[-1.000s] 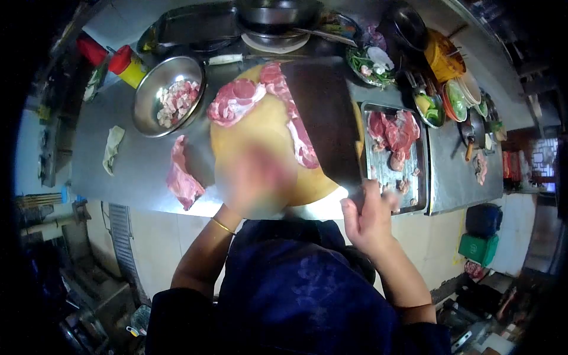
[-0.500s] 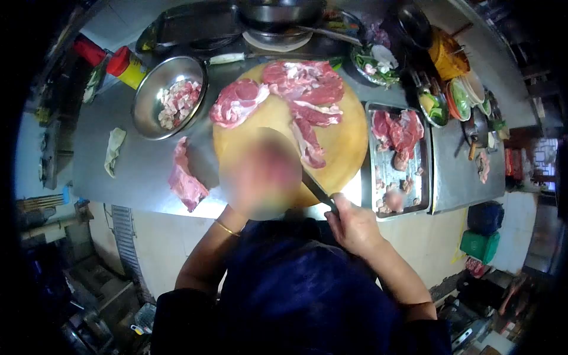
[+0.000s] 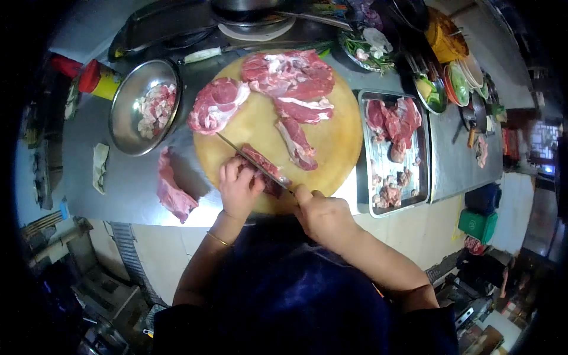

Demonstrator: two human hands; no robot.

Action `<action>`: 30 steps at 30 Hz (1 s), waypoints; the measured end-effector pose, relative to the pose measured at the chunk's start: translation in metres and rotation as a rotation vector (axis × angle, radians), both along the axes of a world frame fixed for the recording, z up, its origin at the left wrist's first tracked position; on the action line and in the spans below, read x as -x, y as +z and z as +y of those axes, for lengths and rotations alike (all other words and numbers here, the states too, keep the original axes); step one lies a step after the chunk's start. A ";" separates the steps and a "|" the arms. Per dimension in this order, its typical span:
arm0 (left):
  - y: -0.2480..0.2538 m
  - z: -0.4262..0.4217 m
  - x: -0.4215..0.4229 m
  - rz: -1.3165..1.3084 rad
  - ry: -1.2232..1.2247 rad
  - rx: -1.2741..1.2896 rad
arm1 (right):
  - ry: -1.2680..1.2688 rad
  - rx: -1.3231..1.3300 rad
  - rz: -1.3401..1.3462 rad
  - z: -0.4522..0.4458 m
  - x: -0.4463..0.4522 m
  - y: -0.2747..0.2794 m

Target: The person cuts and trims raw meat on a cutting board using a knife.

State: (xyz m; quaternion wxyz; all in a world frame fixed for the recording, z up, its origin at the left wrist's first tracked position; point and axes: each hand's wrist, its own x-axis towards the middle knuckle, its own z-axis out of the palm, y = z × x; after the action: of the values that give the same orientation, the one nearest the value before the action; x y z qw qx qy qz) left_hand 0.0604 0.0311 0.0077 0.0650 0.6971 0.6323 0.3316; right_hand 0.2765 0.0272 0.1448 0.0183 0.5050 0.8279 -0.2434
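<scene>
My right hand (image 3: 325,218) is wrapped around the handle of a long knife (image 3: 251,158). The blade lies slantwise across a small piece of red meat (image 3: 258,155) near the front of the round cutting board (image 3: 254,130). With bent fingers, my left hand (image 3: 238,184) grips that piece on the blade's left side; part of the meat is hidden under the fingers. Farther back on the board lie a rounded cut of meat (image 3: 219,105), a large slab of meat (image 3: 290,74) and a narrow strip of meat (image 3: 296,142).
Left of the board are a steel bowl (image 3: 121,112) with chopped meat and a long meat strip (image 3: 173,188) on the counter. To the right, a metal tray (image 3: 423,165) holds meat pieces. A white-handled tool (image 3: 202,55) lies behind the board.
The knife has swung from the board's front right edge onto the small meat piece, my right hand moving left with it. My left hand, blurred before, now shows on the meat. The view has shifted.
</scene>
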 end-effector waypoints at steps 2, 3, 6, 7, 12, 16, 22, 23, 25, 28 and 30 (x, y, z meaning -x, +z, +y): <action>-0.002 -0.002 0.001 0.008 0.007 0.023 | 0.003 0.011 -0.004 -0.005 -0.006 0.003; -0.003 -0.004 0.000 0.007 0.011 0.034 | 0.080 -0.123 0.038 -0.011 -0.018 -0.003; 0.001 -0.001 -0.002 0.010 -0.008 -0.002 | 0.005 0.104 -0.050 -0.011 -0.019 0.003; 0.000 0.000 -0.002 -0.010 0.008 -0.008 | -0.020 0.064 0.007 -0.006 -0.010 -0.009; 0.003 0.001 -0.001 -0.019 0.007 -0.020 | -0.004 0.058 -0.018 0.005 0.002 -0.005; 0.008 0.002 -0.002 -0.041 -0.020 -0.005 | -0.025 0.121 -0.090 -0.011 -0.012 0.000; 0.010 0.003 -0.002 -0.013 -0.028 -0.029 | -0.061 0.104 -0.036 0.000 0.009 -0.013; 0.008 0.002 -0.003 -0.033 -0.040 -0.014 | -0.069 0.136 -0.069 -0.003 0.004 -0.006; 0.007 0.001 -0.001 -0.069 -0.054 0.019 | -0.059 0.125 -0.074 0.001 0.004 -0.004; 0.010 0.004 -0.003 -0.038 0.002 -0.050 | -0.018 0.036 0.009 0.005 0.009 -0.026; 0.008 0.004 -0.001 -0.034 -0.005 -0.060 | 0.000 -0.025 0.078 0.017 0.016 -0.043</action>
State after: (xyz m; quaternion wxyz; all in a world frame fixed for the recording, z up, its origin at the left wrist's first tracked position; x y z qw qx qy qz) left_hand 0.0612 0.0352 0.0156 0.0554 0.6945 0.6193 0.3620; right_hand 0.2603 0.0440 0.1020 -0.0202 0.4953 0.8310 -0.2526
